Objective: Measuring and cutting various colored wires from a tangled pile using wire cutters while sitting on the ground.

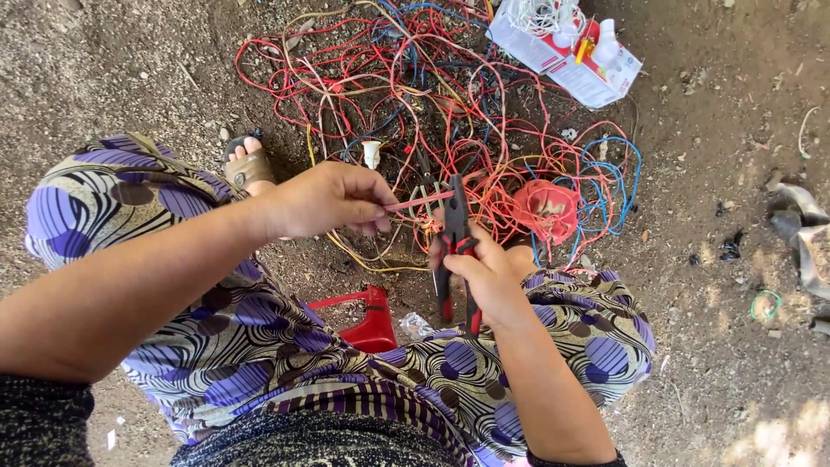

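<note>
The left hand pinches one end of a short red wire, thumb and fingers closed on it, and holds it level just above the wire heap. The right hand is wrapped tight around the red and black handles of a pair of pliers. The nose of the pliers points up, toward the heap, and meets the wire's free end; whether the tip bites the wire cannot be told. The heap, a tangle of red, blue, yellow and orange wires, lies on the dirt ground. An open white carton sits at the heap's far right edge. A red stool shows below the heap, between the person's patterned knees.
</note>
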